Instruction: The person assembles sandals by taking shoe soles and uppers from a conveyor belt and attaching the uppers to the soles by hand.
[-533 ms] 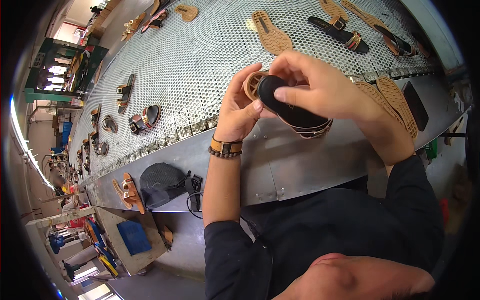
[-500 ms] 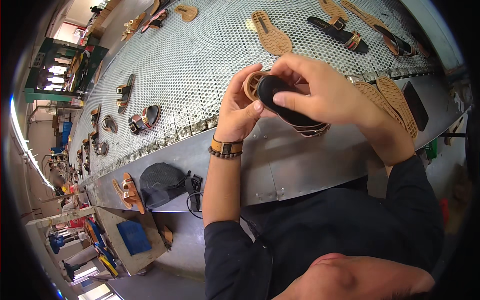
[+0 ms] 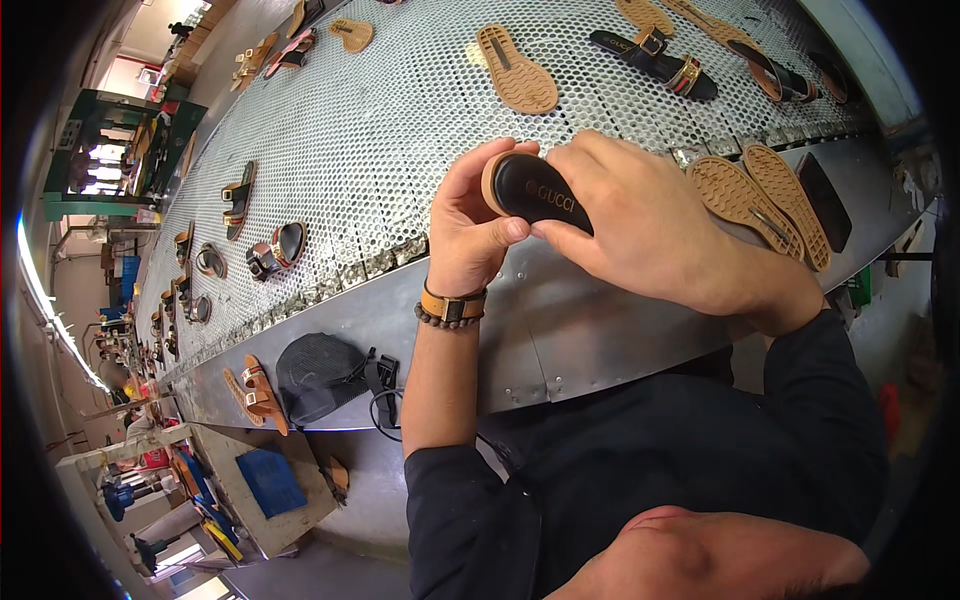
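- From where I stand, the sandal (image 3: 532, 192) is up in the air between the two hands, above the near side of the table (image 3: 600, 345); its rounded heel end points to the person's left, its other end goes out of sight behind the right hand.
- It has a smooth black insole with small gold lettering pressed into it; the insole's rim is rounded and has a soft shine; a thick tan sole (image 3: 489, 186) shows as a pale band curving round the heel end; I can't make out any strap on it from here.
- The left hand (image 3: 468, 215) cups that heel end; its fingers (image 3: 474, 166) curl round the far side, its thumb rests at the near edge; a tan band (image 3: 452, 305) and a dark beaded bracelet (image 3: 447, 319) circle the wrist.
- The right hand (image 3: 650, 225) grips farther along, back of the hand upward, its thumb lying along the near edge, close to the left thumb; some of its fingertips are hidden.
- Beyond the hands, a loose sole (image 3: 517, 70) and a black sandal with gold trim (image 3: 658, 64) lie on the mesh surface (image 3: 380, 170); two tan soles (image 3: 747, 205) lie side by side near the right forearm, a flat dark slab (image 3: 825, 200) next to them.
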Available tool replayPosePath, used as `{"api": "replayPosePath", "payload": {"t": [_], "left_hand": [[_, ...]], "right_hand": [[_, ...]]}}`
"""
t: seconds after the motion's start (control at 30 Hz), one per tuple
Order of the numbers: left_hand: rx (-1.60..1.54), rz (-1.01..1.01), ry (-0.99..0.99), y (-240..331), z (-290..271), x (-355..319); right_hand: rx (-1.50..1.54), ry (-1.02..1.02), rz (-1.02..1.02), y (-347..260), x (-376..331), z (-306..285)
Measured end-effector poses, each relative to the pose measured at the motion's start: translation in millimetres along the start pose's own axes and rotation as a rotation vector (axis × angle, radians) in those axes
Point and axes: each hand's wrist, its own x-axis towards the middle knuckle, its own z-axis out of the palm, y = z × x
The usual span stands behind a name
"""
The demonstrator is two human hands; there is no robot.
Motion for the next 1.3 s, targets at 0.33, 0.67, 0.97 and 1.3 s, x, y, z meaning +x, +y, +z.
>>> {"api": "replayPosePath", "payload": {"t": [0.33, 0.67, 0.97, 1.3], "left_hand": [[0.228, 0.023, 0.03, -3.2, 31.0, 10.2], [0.321, 0.034, 0.039, -20.8, 53.3, 31.3], [0.771, 0.185, 0.23, -44.4, 93.5, 37.2], [0.618, -0.001, 0.243, -62.4, 91.1, 40.8]], "right_hand": [[-0.117, 0.131, -0.011, 18.4, -0.3, 1.5], [0.586, -0.205, 0.146, 84.4, 15.9, -25.0], [0.35, -0.119, 0.037, 101.8, 7.5, -35.7], [0.604, 0.004, 0.115, 130.9, -1.6, 0.5]]}}
